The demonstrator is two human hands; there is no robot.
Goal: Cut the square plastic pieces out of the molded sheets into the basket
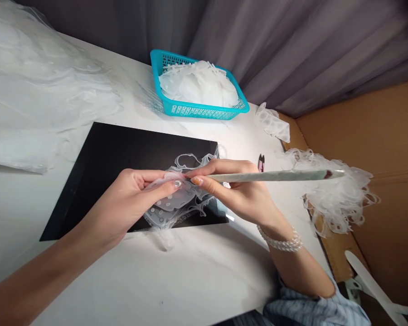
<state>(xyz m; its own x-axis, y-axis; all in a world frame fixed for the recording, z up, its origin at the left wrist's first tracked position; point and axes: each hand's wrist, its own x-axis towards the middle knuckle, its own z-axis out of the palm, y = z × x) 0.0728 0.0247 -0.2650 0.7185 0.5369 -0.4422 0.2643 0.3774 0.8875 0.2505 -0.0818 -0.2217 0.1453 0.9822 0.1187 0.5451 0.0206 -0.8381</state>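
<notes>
Some translucent plastic (172, 201) sits over the right end of the black mat (122, 145), left hand (129, 197) pinched tight on it, right hand (246, 192) closed round a long pale tool (279, 175) whose tip I can't make out tbh, and the far-left whitish pile (44, 86) gets cut off.

We seem to be in a craft workshop, judging by the slim hand tool (275, 176) in use over a black mat (95, 172), the white bench (190, 280), the basket (157, 81) of translucent pieces (200, 86) and the heaped frilly scraps (336, 190).
</notes>
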